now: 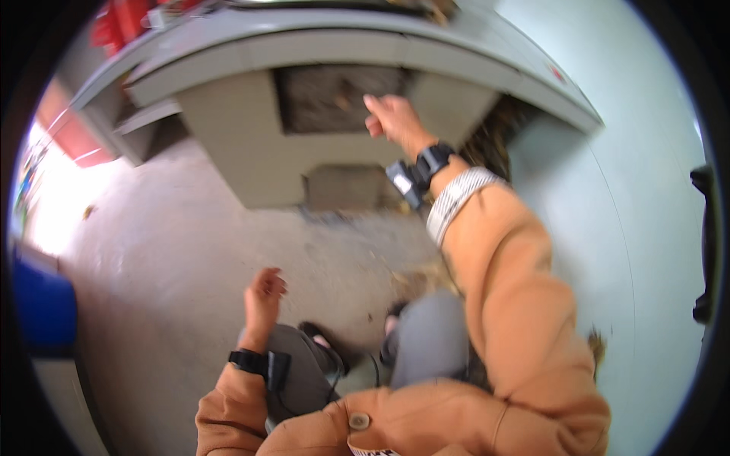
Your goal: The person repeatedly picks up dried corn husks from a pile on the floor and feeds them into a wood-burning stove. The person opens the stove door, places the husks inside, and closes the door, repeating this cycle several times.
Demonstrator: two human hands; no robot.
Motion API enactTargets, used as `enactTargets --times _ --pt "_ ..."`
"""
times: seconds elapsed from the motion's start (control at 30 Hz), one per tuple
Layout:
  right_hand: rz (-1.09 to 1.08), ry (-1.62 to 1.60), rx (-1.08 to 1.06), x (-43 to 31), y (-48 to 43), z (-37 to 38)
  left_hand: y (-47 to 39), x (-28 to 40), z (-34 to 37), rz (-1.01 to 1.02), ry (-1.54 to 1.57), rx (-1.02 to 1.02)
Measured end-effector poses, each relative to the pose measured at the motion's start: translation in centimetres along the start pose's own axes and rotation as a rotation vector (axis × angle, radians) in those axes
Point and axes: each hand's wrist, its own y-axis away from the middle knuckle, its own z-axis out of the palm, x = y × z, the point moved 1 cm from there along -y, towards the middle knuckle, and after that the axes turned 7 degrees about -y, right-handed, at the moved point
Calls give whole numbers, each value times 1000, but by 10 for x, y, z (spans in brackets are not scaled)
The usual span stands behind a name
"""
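My right hand (393,122) reaches forward, its fingers curled and the thumb side up, in front of a dark square opening (325,102) in a tan panel (228,137). Blurred, dark contents show inside the opening. Whether the fingers hold something small cannot be told. Lower left, my left hand (266,290) hovers over the floor beside my knee, fingers loosely bent, with nothing visible in it. A second, lower opening (345,188) lies at the base of the panel. Each wrist bears a black strap with a small device.
A grey tiled or painted ledge (456,54) runs above the panel. A pale wall (599,228) stands close on the right. Straw-like debris (422,279) lies on the concrete floor (154,245). A blue container (45,302) is at the left, red objects (120,25) at the upper left.
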Motion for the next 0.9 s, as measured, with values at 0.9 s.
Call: enactTargets --times 0.9 --pt "842 823 815 367 431 -292 -15 22 65 -302 -308 -251"
